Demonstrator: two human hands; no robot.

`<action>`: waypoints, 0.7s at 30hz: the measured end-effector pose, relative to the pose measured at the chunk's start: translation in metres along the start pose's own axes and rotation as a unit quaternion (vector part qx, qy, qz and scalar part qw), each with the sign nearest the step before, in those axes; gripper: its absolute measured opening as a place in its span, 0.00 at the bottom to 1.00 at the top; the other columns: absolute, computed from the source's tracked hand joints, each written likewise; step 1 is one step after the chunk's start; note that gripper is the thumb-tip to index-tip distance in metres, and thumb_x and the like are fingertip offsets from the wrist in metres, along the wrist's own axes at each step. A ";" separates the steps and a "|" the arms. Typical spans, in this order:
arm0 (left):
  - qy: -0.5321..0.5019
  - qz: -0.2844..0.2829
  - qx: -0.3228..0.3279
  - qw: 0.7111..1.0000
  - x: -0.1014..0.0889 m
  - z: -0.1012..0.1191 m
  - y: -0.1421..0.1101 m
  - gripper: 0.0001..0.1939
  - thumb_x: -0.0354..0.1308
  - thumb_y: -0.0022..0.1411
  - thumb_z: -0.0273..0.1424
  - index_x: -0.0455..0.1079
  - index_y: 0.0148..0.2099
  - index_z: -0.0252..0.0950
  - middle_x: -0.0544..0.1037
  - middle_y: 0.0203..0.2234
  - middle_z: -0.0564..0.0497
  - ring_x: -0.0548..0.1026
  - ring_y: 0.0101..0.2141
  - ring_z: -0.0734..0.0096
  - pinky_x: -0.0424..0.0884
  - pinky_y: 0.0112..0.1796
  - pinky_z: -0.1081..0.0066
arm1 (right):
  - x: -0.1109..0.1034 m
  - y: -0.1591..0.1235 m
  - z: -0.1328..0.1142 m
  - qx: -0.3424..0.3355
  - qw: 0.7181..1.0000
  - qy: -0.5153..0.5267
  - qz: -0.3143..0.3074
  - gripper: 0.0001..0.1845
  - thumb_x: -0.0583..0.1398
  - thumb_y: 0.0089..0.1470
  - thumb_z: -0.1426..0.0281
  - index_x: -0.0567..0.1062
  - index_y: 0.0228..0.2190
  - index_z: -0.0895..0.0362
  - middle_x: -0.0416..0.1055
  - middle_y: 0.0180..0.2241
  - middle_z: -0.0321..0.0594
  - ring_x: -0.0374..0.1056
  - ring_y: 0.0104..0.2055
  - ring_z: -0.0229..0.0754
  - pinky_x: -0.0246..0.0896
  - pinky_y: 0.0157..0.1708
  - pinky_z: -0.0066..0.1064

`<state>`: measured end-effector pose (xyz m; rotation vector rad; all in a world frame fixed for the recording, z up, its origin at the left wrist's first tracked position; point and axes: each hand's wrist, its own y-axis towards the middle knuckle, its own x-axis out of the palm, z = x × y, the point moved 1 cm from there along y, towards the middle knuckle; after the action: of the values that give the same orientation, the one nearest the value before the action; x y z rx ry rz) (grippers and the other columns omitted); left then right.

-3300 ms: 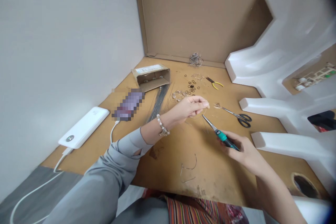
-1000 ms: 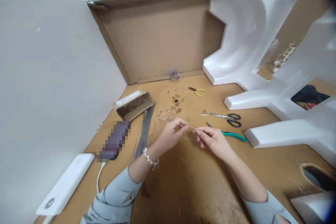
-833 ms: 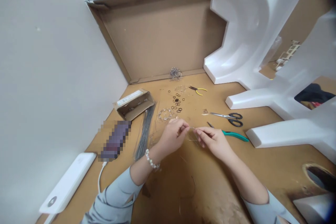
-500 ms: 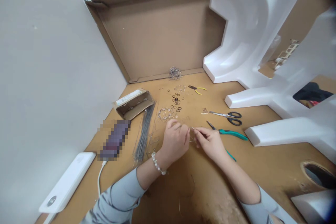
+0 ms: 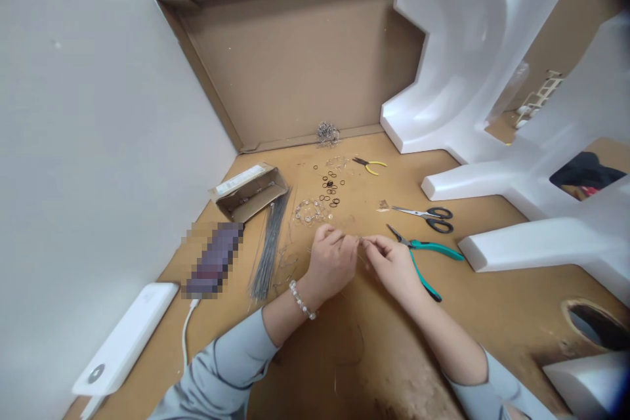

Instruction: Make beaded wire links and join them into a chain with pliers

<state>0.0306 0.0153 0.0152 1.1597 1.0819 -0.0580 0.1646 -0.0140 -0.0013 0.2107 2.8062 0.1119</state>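
Note:
My left hand [image 5: 333, 257], with a beaded bracelet [image 5: 301, 300] at its wrist, is closed in a pinch. Its fingertips meet those of my right hand [image 5: 391, 264], which pinches too. Between them is a thin wire [image 5: 363, 258], mostly hidden by the fingers. Just beyond my left hand lies a loop of clear beads [image 5: 310, 211]. To its left is a bundle of grey wires [image 5: 270, 252]. Green-handled pliers [image 5: 436, 248] rest open beside my right hand. Several small dark rings [image 5: 331, 185] are scattered farther back.
Black-handled scissors [image 5: 433, 214] and yellow-handled pliers [image 5: 370, 165] lie at the right. A tangle of wire [image 5: 327, 134] is by the cardboard wall [image 5: 305, 65]. An open small box [image 5: 251, 193], phone [image 5: 216, 259] and white power bank [image 5: 125, 338] stand left. White moulded foam [image 5: 516, 236] borders the right.
My right hand has shifted slightly up and left, its fingertips closing in on the left hand's. More of the green pliers' lower handle shows. The view has tilted a little.

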 end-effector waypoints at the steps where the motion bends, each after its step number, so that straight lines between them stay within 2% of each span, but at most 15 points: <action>1: -0.003 0.002 -0.002 1.000 0.000 0.000 0.001 0.08 0.47 0.59 0.21 0.60 0.29 0.36 0.67 0.18 0.54 0.64 0.24 0.72 0.61 0.38 0.65 | -0.001 0.001 0.000 0.028 0.999 0.039 -0.016 0.17 0.53 0.53 0.60 0.75 0.25 0.57 0.64 0.14 0.32 0.53 0.14 0.32 0.48 0.15 0.25; 3: -0.007 0.001 -0.003 1.000 -0.001 0.000 0.002 0.07 0.47 0.60 0.22 0.61 0.30 0.36 0.68 0.18 0.53 0.65 0.24 0.72 0.61 0.38 0.64 | -0.002 0.003 -0.002 0.070 0.992 0.101 -0.038 0.18 0.55 0.51 0.57 0.75 0.25 0.58 0.65 0.15 0.33 0.49 0.13 0.31 0.44 0.14 0.25; 5: -0.010 -0.001 -0.006 1.000 -0.002 0.000 0.002 0.07 0.48 0.61 0.23 0.62 0.30 0.36 0.69 0.19 0.53 0.65 0.24 0.72 0.60 0.38 0.64 | -0.004 0.004 -0.005 0.085 0.988 0.128 -0.036 0.18 0.57 0.49 0.57 0.76 0.25 0.58 0.65 0.15 0.33 0.50 0.15 0.31 0.44 0.15 0.25; 10: -0.034 0.011 -0.012 0.999 -0.003 0.002 0.001 0.06 0.49 0.61 0.24 0.63 0.32 0.36 0.72 0.20 0.53 0.67 0.24 0.72 0.61 0.38 0.64 | -0.003 0.003 -0.009 0.063 0.991 0.119 0.007 0.17 0.59 0.47 0.58 0.78 0.27 0.59 0.59 0.12 0.31 0.53 0.17 0.33 0.48 0.18 0.27; 13: -0.046 0.024 -0.011 0.999 -0.003 0.002 0.000 0.03 0.51 0.60 0.23 0.63 0.35 0.36 0.75 0.23 0.53 0.69 0.26 0.72 0.61 0.40 0.63 | -0.001 0.002 -0.006 0.044 0.992 0.116 0.037 0.16 0.60 0.47 0.59 0.79 0.27 0.59 0.66 0.16 0.34 0.57 0.19 0.35 0.54 0.21 0.28; 16: -0.052 0.031 -0.003 0.998 -0.002 0.003 -0.001 0.05 0.52 0.59 0.22 0.63 0.38 0.35 0.76 0.26 0.53 0.71 0.27 0.73 0.61 0.41 0.63 | 0.001 0.002 -0.003 0.055 0.986 0.151 0.049 0.14 0.61 0.45 0.60 0.79 0.27 0.58 0.74 0.24 0.38 0.66 0.27 0.39 0.61 0.30 0.31; 19: -0.055 0.029 -0.003 0.998 -0.001 0.003 -0.002 0.05 0.52 0.59 0.23 0.63 0.39 0.35 0.77 0.27 0.52 0.73 0.29 0.72 0.61 0.43 0.62 | 0.001 0.003 -0.002 0.080 0.977 0.191 0.044 0.13 0.63 0.43 0.60 0.79 0.27 0.57 0.76 0.29 0.40 0.70 0.34 0.43 0.63 0.38 0.34; 21: -0.059 0.023 -0.009 0.998 0.000 0.003 -0.003 0.05 0.51 0.60 0.23 0.64 0.38 0.36 0.77 0.27 0.52 0.73 0.30 0.72 0.61 0.43 0.61 | 0.001 0.003 -0.002 0.086 0.978 0.186 0.045 0.13 0.62 0.43 0.60 0.79 0.27 0.57 0.76 0.29 0.41 0.70 0.35 0.44 0.63 0.39 0.35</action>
<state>0.0307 0.0118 0.0134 1.1507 0.9491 -0.0802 0.1636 -0.0110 0.0006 0.3933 3.1809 -0.0800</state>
